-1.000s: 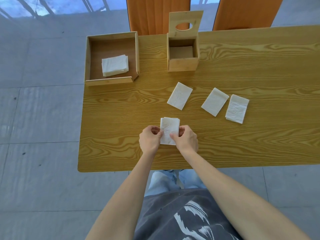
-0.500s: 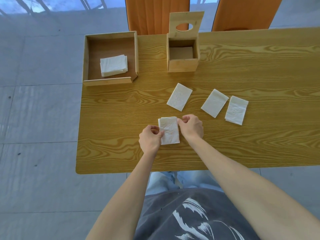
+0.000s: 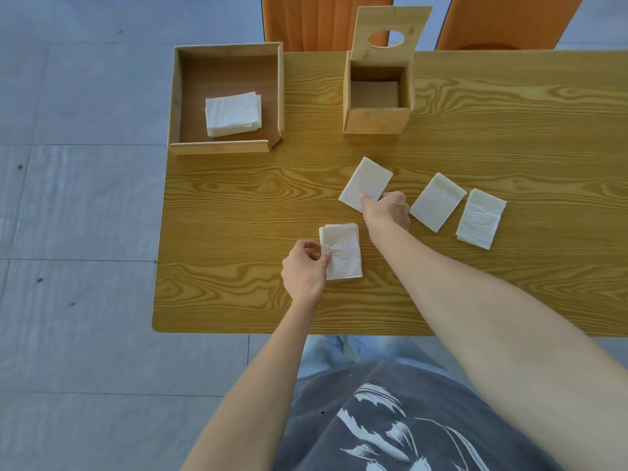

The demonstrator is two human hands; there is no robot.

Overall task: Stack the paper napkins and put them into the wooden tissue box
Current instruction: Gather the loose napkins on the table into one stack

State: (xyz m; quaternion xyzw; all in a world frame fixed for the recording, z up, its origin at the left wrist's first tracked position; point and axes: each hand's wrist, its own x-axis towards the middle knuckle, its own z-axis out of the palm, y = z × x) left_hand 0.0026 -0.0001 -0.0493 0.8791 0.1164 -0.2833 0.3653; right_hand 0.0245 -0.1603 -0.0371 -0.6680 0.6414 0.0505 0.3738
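A small stack of white napkins [image 3: 341, 251] lies near the table's front; my left hand [image 3: 304, 271] pinches its left edge. My right hand [image 3: 387, 207] reaches forward, its fingers on the near corner of a single folded napkin [image 3: 365, 181]. Two more single napkins [image 3: 437, 201] [image 3: 481, 218] lie to the right. The wooden tissue box [image 3: 375, 120] stands at the back, its lid [image 3: 390, 35] with an oval hole tipped up; its inside looks empty.
A shallow wooden tray [image 3: 176, 96] at the table's back left corner holds another pile of napkins [image 3: 232, 113]. Two orange chairs [image 3: 326, 18] stand behind the wooden table [image 3: 238, 205]. The table's left edge drops to a grey tiled floor.
My right hand has let go of the stack and moved forward and right to the nearest single napkin. My left hand stays on the stack.
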